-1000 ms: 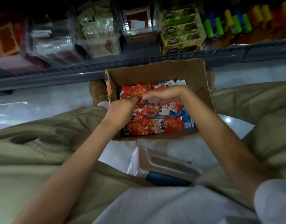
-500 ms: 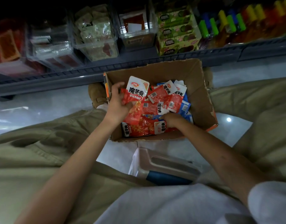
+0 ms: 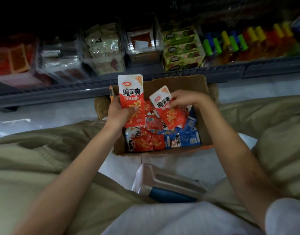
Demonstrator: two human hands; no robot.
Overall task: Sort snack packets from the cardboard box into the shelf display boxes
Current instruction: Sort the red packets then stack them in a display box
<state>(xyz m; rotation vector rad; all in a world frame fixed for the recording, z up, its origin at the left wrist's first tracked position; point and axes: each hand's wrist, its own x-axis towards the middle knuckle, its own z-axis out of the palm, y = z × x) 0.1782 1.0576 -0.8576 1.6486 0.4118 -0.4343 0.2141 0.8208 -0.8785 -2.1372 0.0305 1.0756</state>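
Observation:
An open cardboard box [image 3: 195,83] stands on the floor between my knees, filled with several red and blue snack packets [image 3: 146,143]. My left hand [image 3: 118,114] grips a red and white packet [image 3: 131,94] upright above the box's left side. My right hand [image 3: 185,99] holds a second red and white packet [image 3: 164,107] over the middle of the box, tilted. Clear shelf display boxes [image 3: 103,53] with other snacks stand in a row on the low shelf behind the box.
The grey shelf edge [image 3: 61,90] runs across just behind the box. A green snack carton [image 3: 181,48] and coloured tubes [image 3: 230,41] fill the shelf's right part. A small plastic stool [image 3: 169,182] is under me. My beige trouser legs flank the box on a pale tiled floor.
My left hand has lifted its packet higher above the box. My right hand has come up from the box's lower front with a second red and white packet.

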